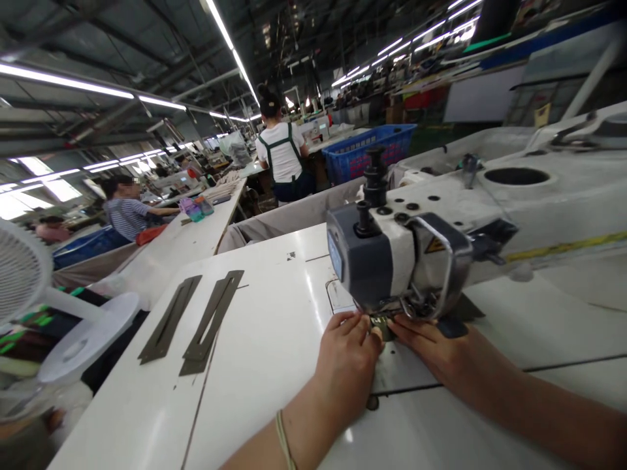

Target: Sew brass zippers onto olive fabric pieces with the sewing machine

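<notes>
A small olive-green fabric piece [383, 328] lies under the needle area of the white and grey sewing machine [365, 258]. My left hand [349, 352] is closed at the fabric's left edge, its thumb and fingers pinching it. On the right side my right hand [435, 346] lies low with its fingers stretched forward, fingertips touching the fabric beside the presser area. The needle itself is hidden behind the machine head. Dark green fabric strips [171, 320] lie in a stack on the white table [274, 339], with a second stack [213, 323] beside them.
A white fan [88, 333] stands at the left edge. Another table [196, 228] holds small colourful items. Beyond are a blue basket [367, 153], a person in a white shirt [284, 153] and a person in a striped shirt [128, 212]. The machine arm [563, 176] extends right.
</notes>
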A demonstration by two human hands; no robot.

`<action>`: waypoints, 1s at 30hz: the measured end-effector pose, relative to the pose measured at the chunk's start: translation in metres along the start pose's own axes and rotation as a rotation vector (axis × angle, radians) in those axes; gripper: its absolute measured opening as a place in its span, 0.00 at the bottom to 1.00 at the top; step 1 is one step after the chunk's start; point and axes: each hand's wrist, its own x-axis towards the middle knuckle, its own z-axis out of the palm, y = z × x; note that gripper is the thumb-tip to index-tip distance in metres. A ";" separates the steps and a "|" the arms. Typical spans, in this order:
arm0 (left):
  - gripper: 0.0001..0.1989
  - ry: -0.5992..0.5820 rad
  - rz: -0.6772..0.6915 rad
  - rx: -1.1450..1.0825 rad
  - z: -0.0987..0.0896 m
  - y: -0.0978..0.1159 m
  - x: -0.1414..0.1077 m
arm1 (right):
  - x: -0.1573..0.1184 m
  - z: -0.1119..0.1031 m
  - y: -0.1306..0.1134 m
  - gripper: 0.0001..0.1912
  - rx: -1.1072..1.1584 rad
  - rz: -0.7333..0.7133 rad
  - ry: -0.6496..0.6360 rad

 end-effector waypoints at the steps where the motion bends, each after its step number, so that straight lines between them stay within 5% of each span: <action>1: 0.10 -0.004 -0.009 0.001 0.000 0.000 0.000 | -0.001 0.002 0.000 0.21 -0.001 0.004 -0.001; 14: 0.06 -0.072 -0.017 -0.006 0.003 -0.007 0.001 | 0.006 0.002 0.000 0.20 -0.052 -0.001 0.042; 30: 0.04 0.036 -0.065 -0.048 0.008 -0.009 0.000 | 0.003 0.008 0.008 0.17 0.010 0.038 -0.019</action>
